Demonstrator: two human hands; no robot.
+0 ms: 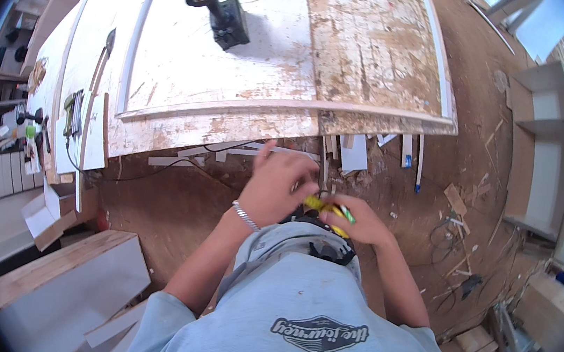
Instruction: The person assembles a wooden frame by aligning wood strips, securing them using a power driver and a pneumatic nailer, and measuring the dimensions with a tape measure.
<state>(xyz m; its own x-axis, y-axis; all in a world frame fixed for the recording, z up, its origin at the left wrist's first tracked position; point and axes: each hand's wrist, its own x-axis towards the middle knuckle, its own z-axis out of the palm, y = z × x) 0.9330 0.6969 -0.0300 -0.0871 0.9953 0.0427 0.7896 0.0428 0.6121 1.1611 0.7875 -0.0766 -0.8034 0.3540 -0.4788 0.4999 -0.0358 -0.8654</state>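
Close to my waist, a yellow tape measure [339,230] with a green and white detail sits in my right hand [361,222], whose fingers are closed round it. A short yellow piece of its blade points toward my left hand [278,188]. That hand's thumb and fingertips are curled in at the blade, and one finger sticks up; slight blur softens the grip. A dark waist belt [330,251] shows just below the hands.
A white, worn workbench [261,114] with a framed border stands ahead, bearing a cordless drill [230,25]. Offcuts [353,155] and a cable [155,178] lie beneath its edge. Open cabinet carcasses [541,158] stand right; boards [71,284] lean at lower left.
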